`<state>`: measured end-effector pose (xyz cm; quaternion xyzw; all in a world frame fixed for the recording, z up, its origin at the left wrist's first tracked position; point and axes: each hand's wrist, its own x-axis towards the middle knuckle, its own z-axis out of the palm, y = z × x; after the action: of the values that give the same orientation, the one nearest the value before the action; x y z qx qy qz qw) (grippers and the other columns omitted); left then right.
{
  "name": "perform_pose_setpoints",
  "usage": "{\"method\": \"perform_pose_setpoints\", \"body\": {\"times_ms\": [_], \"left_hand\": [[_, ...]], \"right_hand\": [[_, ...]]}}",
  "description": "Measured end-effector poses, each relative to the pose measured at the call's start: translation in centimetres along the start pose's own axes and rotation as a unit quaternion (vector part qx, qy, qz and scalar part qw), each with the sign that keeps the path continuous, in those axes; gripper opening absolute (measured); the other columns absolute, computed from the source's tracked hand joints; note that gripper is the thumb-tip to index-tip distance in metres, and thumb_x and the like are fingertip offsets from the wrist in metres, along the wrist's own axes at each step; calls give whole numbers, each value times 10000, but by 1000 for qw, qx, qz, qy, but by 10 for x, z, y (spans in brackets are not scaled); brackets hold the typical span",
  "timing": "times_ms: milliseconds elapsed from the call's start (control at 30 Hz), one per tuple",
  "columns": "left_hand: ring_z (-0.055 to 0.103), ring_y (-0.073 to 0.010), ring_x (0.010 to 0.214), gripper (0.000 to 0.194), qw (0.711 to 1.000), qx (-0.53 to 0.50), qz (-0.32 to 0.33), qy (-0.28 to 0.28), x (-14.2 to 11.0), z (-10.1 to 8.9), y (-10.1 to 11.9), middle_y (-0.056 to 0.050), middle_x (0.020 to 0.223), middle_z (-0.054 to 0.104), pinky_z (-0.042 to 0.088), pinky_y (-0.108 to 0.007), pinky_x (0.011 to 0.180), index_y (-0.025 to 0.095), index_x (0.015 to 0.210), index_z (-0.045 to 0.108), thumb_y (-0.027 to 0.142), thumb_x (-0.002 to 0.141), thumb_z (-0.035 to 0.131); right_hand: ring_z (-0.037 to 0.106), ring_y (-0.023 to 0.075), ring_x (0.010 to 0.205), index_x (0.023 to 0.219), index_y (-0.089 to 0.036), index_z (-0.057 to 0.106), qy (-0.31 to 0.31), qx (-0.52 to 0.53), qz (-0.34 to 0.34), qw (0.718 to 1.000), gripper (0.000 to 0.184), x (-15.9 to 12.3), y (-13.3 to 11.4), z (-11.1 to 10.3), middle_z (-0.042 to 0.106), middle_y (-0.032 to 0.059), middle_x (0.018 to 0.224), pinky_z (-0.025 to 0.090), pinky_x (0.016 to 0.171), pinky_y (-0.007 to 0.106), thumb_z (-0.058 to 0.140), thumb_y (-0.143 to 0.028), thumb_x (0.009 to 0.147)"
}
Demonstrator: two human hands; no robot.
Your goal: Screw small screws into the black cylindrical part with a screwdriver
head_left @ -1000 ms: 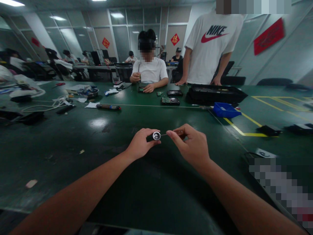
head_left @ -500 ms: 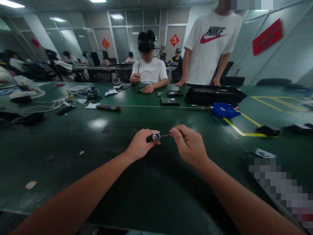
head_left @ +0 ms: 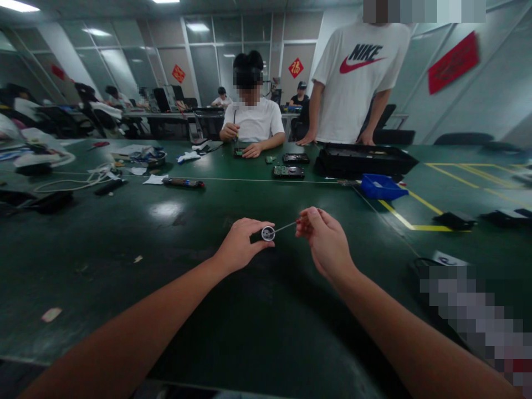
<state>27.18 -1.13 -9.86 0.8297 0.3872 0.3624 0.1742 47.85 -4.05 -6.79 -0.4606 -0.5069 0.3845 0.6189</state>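
Between the thumb and fingers of my left hand [head_left: 243, 242] is a small round part with a silvery rim [head_left: 268, 233], its open face turned toward me. My right hand [head_left: 326, 239] is closed on a thin screwdriver [head_left: 285, 226], whose reddish handle is mostly hidden by the fingers. The metal shaft slants down to the left, and its tip reaches the inside of the round part. What the tip touches in there is too small to make out. Both hands are over the green table [head_left: 199, 321].
Across the table a seated person [head_left: 252, 122] works on a small board; another person [head_left: 361, 83] stands beside. Opened hard drives [head_left: 288, 172], a black bin [head_left: 366, 159] and a blue tray [head_left: 382, 187] lie ahead. A pen-like tool [head_left: 183, 183] and a cable [head_left: 78, 180] lie left.
The right hand has shifted slightly right and up, its fingers re-positioned on the handle. The shaft now slants more steeply. The round part has moved slightly right.
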Motion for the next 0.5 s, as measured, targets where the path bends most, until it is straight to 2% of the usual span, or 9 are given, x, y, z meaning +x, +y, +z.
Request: {"method": "perform_pose_setpoints", "body": {"times_ms": [200,500], "left_hand": [[623,-235,1066,389,1000,-1,-20,5,0,-2,3,-25,1156,723,460,-422,947,266,1201,673,350,830,754],[643,-249,1066,381,1000,8,-17,4,0,-2,2,-23,1154,732,442,-446,973,276,1191,680,357,826,758]], "right_hand": [[636,159,730,983,-191,618,9,-140,-103,985,255,-11,-13,1,665,38,837,529,684,324,486,-410,988],[692,175,759,1025,-210,600,-37,-282,-190,940,175,-19,-20,3,713,35,835,513,683,314,483,-337,996]]}}
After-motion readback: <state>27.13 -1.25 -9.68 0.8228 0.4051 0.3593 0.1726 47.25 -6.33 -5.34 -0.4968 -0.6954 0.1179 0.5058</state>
